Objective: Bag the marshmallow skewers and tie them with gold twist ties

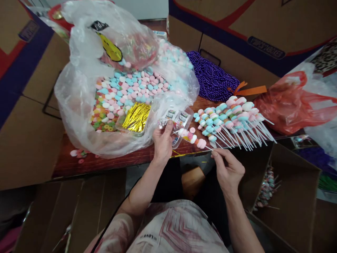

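My right hand (228,170) pinches the white stick of a candy skewer (196,139), threaded with pink, white and orange sweets. The skewer tilts up to the left, its tip reaching a clear plastic bag (177,127). Thumb and fingers of my left hand (162,142) are closed on that bag's edge; how far the sweets sit inside it is hard to see. Beneath lies a clear plastic box (188,116) with printed labels. Right of it, a pile of finished-looking candy skewers (231,117) rests with sticks towards me. Gold twist ties (137,117) fill a small tray on the left.
A large clear bag (76,116) of loose sweets (137,84) covers the left of the wooden table (126,160). Purple bead strings (210,75) lie behind; a red plastic bag (295,102) is at right. An open carton (292,196) below holds more skewers. Large cartons (250,21) stand behind.
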Tool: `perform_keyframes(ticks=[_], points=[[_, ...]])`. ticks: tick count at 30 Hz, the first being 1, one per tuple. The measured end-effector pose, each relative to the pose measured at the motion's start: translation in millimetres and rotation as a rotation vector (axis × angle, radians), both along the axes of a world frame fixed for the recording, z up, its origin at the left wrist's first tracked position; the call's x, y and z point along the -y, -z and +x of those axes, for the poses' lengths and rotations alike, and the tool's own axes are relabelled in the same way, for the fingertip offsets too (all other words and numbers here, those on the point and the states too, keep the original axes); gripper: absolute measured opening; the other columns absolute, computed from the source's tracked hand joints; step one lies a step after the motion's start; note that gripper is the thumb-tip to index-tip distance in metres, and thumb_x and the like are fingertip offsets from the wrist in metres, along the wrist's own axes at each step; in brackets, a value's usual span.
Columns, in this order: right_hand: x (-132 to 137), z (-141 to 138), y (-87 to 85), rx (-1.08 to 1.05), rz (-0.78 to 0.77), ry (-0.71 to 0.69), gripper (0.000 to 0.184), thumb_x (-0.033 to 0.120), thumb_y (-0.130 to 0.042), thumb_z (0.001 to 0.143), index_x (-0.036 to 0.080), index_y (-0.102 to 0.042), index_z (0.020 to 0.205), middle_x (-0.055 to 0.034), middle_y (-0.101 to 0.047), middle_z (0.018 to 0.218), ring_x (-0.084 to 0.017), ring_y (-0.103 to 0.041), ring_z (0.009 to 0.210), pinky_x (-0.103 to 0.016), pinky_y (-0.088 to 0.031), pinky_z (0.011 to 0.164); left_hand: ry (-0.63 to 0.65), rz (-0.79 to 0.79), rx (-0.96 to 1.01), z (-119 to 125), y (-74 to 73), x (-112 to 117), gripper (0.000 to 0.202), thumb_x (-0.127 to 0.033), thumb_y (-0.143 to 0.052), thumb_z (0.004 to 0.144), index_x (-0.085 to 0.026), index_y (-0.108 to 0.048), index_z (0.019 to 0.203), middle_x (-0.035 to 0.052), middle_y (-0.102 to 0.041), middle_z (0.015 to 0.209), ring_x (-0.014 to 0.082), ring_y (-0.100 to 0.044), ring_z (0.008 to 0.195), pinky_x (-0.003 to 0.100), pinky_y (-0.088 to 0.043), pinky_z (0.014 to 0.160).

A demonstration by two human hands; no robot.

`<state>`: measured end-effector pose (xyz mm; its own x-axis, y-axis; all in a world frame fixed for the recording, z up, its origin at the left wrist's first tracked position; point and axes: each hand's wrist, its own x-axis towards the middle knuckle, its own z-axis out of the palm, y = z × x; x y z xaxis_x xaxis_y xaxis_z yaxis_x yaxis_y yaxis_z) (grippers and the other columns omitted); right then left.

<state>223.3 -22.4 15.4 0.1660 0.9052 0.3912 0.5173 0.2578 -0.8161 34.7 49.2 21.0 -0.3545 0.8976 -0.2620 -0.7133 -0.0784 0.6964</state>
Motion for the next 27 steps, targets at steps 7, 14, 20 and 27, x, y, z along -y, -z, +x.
perform_keyframes(ticks=[7,14,20,27], points=[[-4,-13,14.3,0.282,0.082,-0.037,0.013,0.025,-0.062,0.093,0.021,-0.074,0.090,-0.0021,-0.075,0.073,-0.015,-0.068,0.065,-0.030,-0.048,0.069,0.093,-0.044,0.002,-2,0.0,7,0.047,-0.052,-0.087,0.063,-0.021,-0.062,0.088,0.0021,-0.074,0.077,0.0189,-0.076,0.080,0.021,-0.053,0.062],[3,-17,7.3,0.178,-0.159,-0.271,0.019,0.031,-0.057,0.095,0.021,-0.072,0.088,0.0008,-0.067,0.064,-0.013,-0.056,0.057,-0.028,-0.045,0.063,0.210,-0.010,0.019,-1,8.1,9,0.042,-0.046,-0.089,0.064,-0.019,-0.068,0.090,0.0062,-0.076,0.088,0.0223,-0.076,0.090,0.024,-0.055,0.069],[5,-32,7.7,-0.425,-0.623,-0.327,0.026,0.040,-0.063,0.090,0.018,-0.067,0.077,0.0050,-0.051,0.051,-0.008,-0.041,0.045,-0.022,-0.032,0.045,0.244,-0.014,0.087,0,11.2,11,0.037,-0.045,-0.084,0.072,-0.017,-0.068,0.088,0.0066,-0.078,0.089,0.0221,-0.076,0.092,0.027,-0.056,0.078],[3,-41,1.6,-0.477,-0.699,-0.386,0.026,0.040,-0.062,0.090,0.017,-0.067,0.081,0.0054,-0.051,0.049,-0.006,-0.039,0.044,-0.019,-0.028,0.044,0.288,-0.020,0.070,-7,13.0,12,0.039,-0.052,-0.080,0.075,-0.018,-0.067,0.089,0.0048,-0.078,0.090,0.0202,-0.076,0.089,0.024,-0.056,0.071]])
